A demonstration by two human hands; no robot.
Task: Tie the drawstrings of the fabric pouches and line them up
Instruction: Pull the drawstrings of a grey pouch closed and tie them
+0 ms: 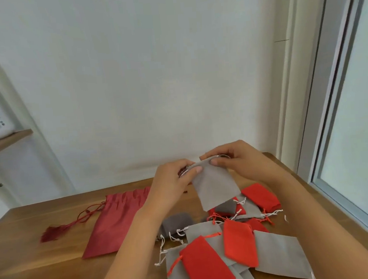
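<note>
Seen from the head view, the left hand [171, 181] and right hand [237, 157] both pinch the top hem of a grey pouch [215, 188], fingers curled on it, above the jumbled pile [237, 238] on the surface [57, 270]. Its cords are hidden behind the fingers. A loose pinch could let them slip, dropping the pouch untied.

I see the wooden table [44, 256]: on it lie a dark red bag [119, 219] and a heap of grey and red pouches [237, 243].
</note>
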